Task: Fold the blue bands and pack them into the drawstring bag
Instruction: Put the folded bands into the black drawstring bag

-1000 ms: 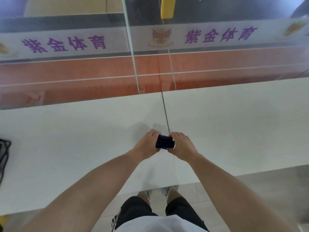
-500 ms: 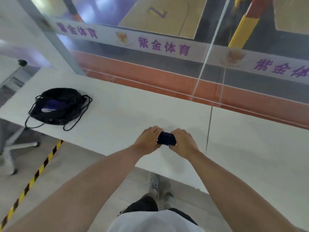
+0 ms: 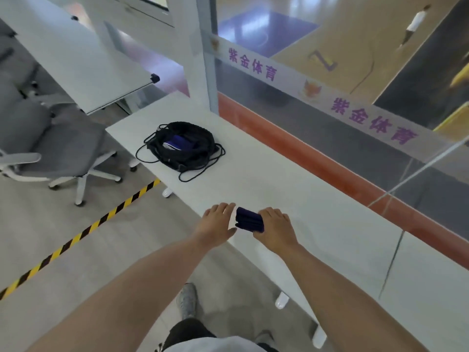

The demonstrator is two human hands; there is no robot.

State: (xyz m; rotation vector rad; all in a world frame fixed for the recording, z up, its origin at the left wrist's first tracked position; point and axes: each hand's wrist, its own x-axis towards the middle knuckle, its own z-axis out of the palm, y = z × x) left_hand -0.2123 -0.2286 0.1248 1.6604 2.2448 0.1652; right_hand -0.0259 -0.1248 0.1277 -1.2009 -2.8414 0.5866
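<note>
where the right hand is found, near the front edge of the white table, its fingers are curled over the right end of a folded blue band, which is gripped as a compact dark bundle; whether the bundle rests on the tabletop or is held just above it cannot be told; the left hand is placed just beside the band's other end, fingers spread and relaxed, nothing held, a sliver of table visible between it and the band; both forearms are extended from the bottom of the view.

further along the same table, well apart from the hands and toward its far left end, a black drawstring bag is laid with its mouth open and its cords looped loosely around it; blue bands are seen inside the opening.

beyond the table's far edge, a glass partition is crossed by a pale strip bearing purple characters; to the left, on the floor, a grey office chair and a line of yellow-and-black tape are noted.
</note>
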